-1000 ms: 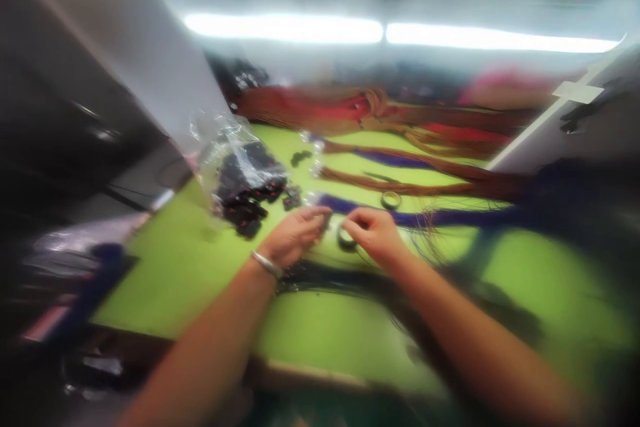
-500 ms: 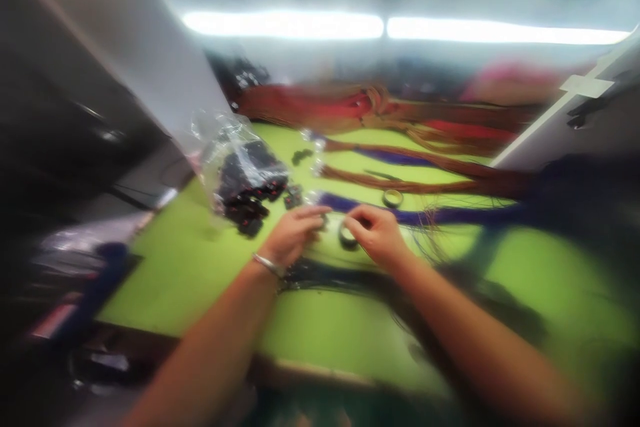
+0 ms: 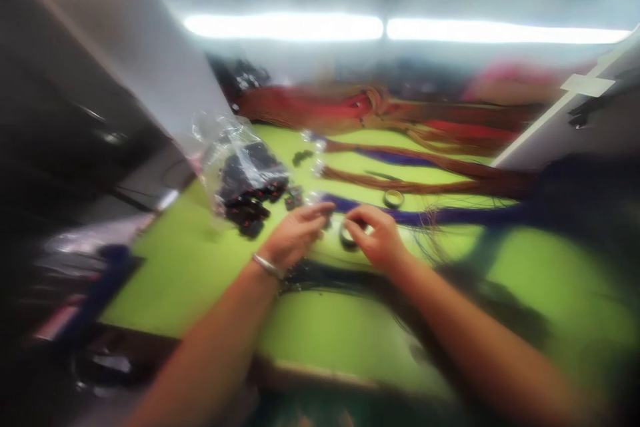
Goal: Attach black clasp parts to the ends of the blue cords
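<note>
Right beside the dark ring (image 3: 345, 242)

The right hand (image 3: 381, 235) has bent fingers close together at the dark ring; I can't tell if they grip it. The left hand (image 3: 296, 233) is left of the dark ring, fingers nearly closed, hold too blurry. Blue wires (image 3: 450, 217) lie behind it on the green surface (image 3: 165, 267).

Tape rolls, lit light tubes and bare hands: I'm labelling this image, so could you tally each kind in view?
Tape rolls: 2 (near one, far one)
Lit light tubes: 2 (left tube, right tube)
Bare hands: 2 (left hand, right hand)
Total: 6
</note>
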### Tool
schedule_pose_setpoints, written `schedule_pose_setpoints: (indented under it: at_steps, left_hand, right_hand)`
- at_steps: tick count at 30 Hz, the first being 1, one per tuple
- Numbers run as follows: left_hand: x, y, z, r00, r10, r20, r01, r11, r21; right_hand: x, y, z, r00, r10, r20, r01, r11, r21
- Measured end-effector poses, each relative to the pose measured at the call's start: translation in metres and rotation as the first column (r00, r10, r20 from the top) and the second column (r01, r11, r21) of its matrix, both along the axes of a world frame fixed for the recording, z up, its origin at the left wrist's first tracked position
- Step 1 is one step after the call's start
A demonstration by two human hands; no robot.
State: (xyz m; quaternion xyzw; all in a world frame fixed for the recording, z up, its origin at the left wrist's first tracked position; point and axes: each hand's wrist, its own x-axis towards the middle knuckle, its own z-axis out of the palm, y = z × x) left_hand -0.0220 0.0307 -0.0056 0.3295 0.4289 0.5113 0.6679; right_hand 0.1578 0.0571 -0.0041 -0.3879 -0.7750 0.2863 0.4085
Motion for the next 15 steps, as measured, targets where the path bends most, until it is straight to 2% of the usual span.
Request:
schedule_pose_setpoints:
  at_steps: [5, 9, 15]
  left_hand:
    - [-0.0007, -0.002, 0.0009, 0.992, -0.102, 0.077, 0.103, 0.995, -0.015]
    - [0.0002, -0.0033, 0.0037, 0.989, -0.108, 0.103, 0.113, 0.993, -0.04]
    - [-0.0014, -0.0034, 0.0038, 0.988, -0.131, 0.088, 0.134, 0.99, -0.039]
  right_hand:
    - [0.0009, 0.0, -0.0028, 0.997, 0.012, 0.08, -0.019, 0.995, 0.093]
    - [0.0012, -0.0009, -0.0028, 0.993, 0.04, 0.112, -0.061, 0.98, 0.187]
    - [0.0028, -0.0017, -0.0026, 0.986, 0.032, 0.164, -0.075, 0.962, 0.261]
